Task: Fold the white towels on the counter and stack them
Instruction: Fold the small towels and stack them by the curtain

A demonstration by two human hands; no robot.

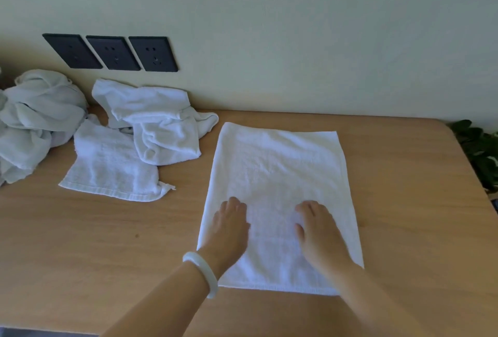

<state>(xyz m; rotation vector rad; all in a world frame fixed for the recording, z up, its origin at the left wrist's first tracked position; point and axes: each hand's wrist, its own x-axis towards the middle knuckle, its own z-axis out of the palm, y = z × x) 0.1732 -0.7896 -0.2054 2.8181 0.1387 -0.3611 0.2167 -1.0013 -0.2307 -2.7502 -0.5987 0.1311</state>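
left hand [229, 224] lies palm down on the near left part of the spread towel [277, 169]. its fingers [234, 203] are straight and close together, flat on the cloth, gripping nothing. right hand [318, 229] does the same on the near right part: palm down, fingers [310, 206] extended and together, thumb out toward the left hand, pressing the cloth, nothing pinched. the 2 hands are apart with a strip of towel between them. fingertips blur into the white terry, so exact tip contact is hard to make out.

spread towel lies flat on the wooden counter [107, 242], right of centre, long side running away from the person. cannot tell if it is 1 layer or doubled. right forearm covers its near right corner; left wrist covers part of the near left edge. white bangle [200, 273] on the left wrist.

left of it, apart:
- a smaller white towel [110, 164], mostly flat, 1 near corner bunched
- a crumpled white towel [159, 126] overlapping the smaller one's far right part, up against the wall
- a pale cloth bundle [35, 121] at far left, cut off by the frame edge; number of pieces in it cannot be told

3 black sockets [110, 52] on the wall above them. dark green leaves [479, 148] past the counter's right end, cut off at the frame edge.
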